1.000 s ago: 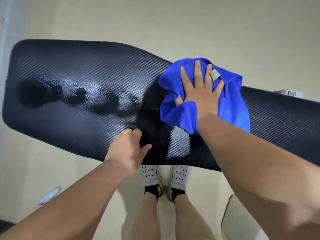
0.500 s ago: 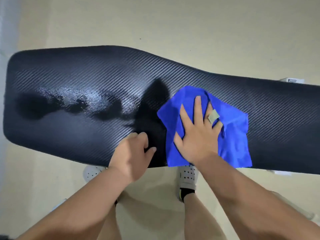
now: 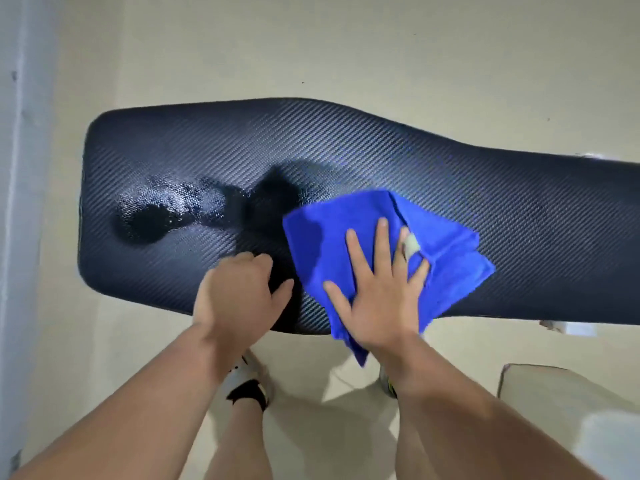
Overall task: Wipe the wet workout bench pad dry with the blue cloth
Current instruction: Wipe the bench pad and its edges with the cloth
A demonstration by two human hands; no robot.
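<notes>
**Operator:** State the grip.

**Inspector:** The right hand lies flat on the blue cloth, fingers spread apart, palm pressing down; it clamps nothing. A pale tag on the cloth shows between two fingers. The left hand, just to the left of the right, rests on the bench pad with fingers curled under in a loose fist, holding nothing visible.

**Operator:** Where is the cloth?

**Inspector:** Under the right hand, spread on the pad, one corner hanging over the near edge.

**Operator:** Surroundings?

**Inspector:** The wet patch glistens on the pad left of both hands, reaching toward the cloth's left edge. Right of the cloth the black woven-texture pad looks matte. Below the hands, a white shoe stands on the beige floor.
</notes>
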